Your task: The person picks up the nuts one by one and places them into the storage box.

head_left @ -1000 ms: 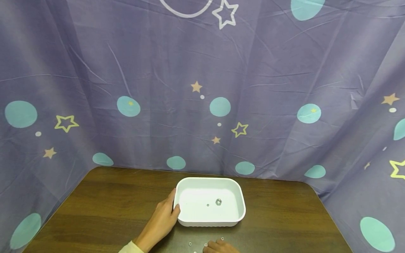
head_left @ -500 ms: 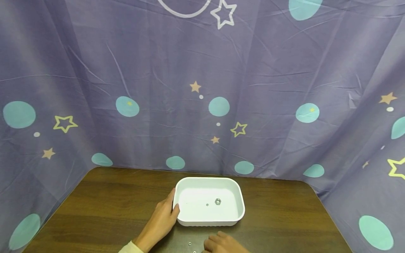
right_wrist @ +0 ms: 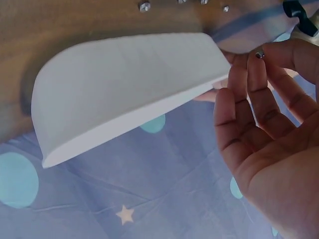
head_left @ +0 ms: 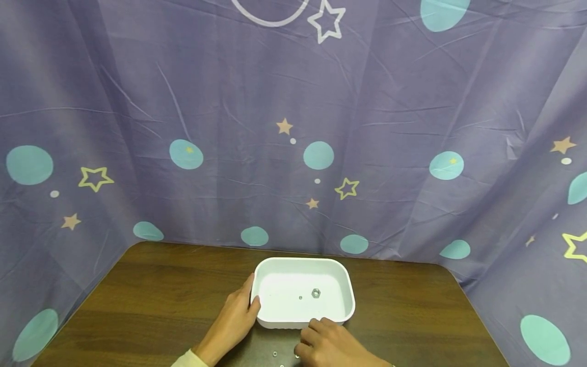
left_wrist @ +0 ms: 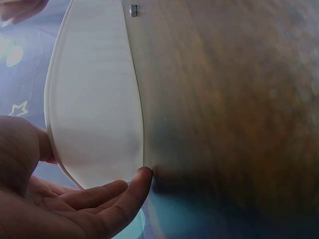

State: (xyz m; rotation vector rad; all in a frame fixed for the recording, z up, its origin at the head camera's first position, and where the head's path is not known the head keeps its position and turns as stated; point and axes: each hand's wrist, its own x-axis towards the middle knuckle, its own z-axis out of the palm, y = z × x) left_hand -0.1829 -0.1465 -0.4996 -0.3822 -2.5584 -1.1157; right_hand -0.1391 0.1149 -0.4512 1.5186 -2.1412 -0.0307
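We see the right hand [head_left: 329, 342] pinching a small metal nut [right_wrist: 259, 54] between thumb and fingertip at the near side of the white tray [head_left: 281, 309], the left hand [head_left: 235, 312] gripping its left end, a larger nut [head_left: 316, 293] inside, and loose nuts [head_left: 275, 354] on the table [head_left: 412, 311].

There are two hands: one left hand [head_left: 234, 311] and one right hand [head_left: 327, 344]. One white tray [head_left: 279, 306] is in the left fingers. It has two things in it, past the right fingers: one big hex nut [head_left: 316, 293] and one small metal bit [head_left: 300, 297], too tiny to name. One little nut [right_wrist: 259, 54] is between the right fingertips. At least four loose nuts [right_wrist: 144, 7] lie apart from those fingers, on one wooden table [head_left: 174, 285]. One purple curtain [head_left: 257, 168] hangs beyond all the fingers.
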